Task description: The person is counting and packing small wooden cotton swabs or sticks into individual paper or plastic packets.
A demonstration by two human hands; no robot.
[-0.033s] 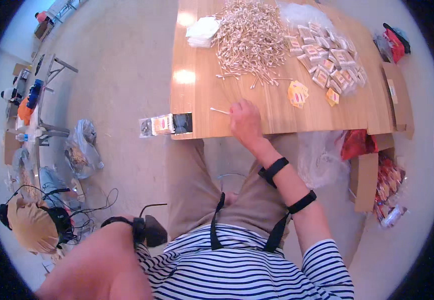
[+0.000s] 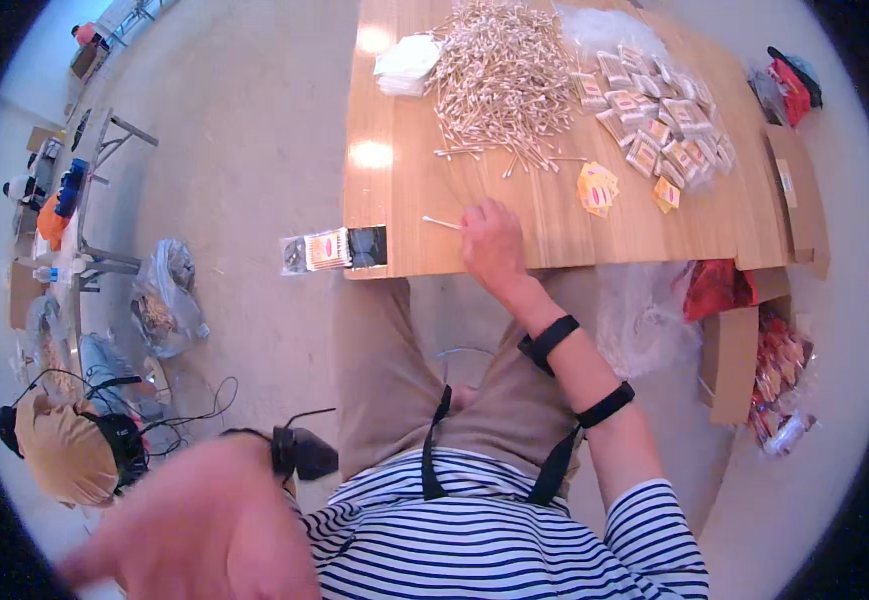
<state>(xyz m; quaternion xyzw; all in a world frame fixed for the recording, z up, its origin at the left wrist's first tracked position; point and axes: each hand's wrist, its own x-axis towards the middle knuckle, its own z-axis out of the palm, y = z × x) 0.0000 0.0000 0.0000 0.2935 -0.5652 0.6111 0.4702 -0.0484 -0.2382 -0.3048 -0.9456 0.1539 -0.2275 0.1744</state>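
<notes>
My right hand [image 2: 495, 245] is at the near edge of the wooden table, its fingers closed on one end of a cotton swab [image 2: 442, 222]. The swab's white tip points left, away from the fingers. My left hand [image 2: 220, 525] is raised at the lower left, close to the camera and off the table. Motion smears its fingers, and the lower edge cuts part of it off. A small clear pack of cotton swabs [image 2: 327, 249] juts over the table's left corner, beside a dark square [image 2: 367, 246]. Yellow cards [image 2: 597, 188] lie right of my right hand.
A large heap of loose cotton swabs [image 2: 505, 85] covers the far middle of the table [image 2: 395, 190], with white sheets [image 2: 407, 65] beside it. Filled swab packs [image 2: 670, 120] are piled at right. Cardboard boxes [image 2: 733, 365] stand right of the table. Another person [image 2: 65, 450] is at lower left.
My left hand has swung a little, and more of its blurred shape shows at the lower left. My right hand and the swab have stayed in place.
</notes>
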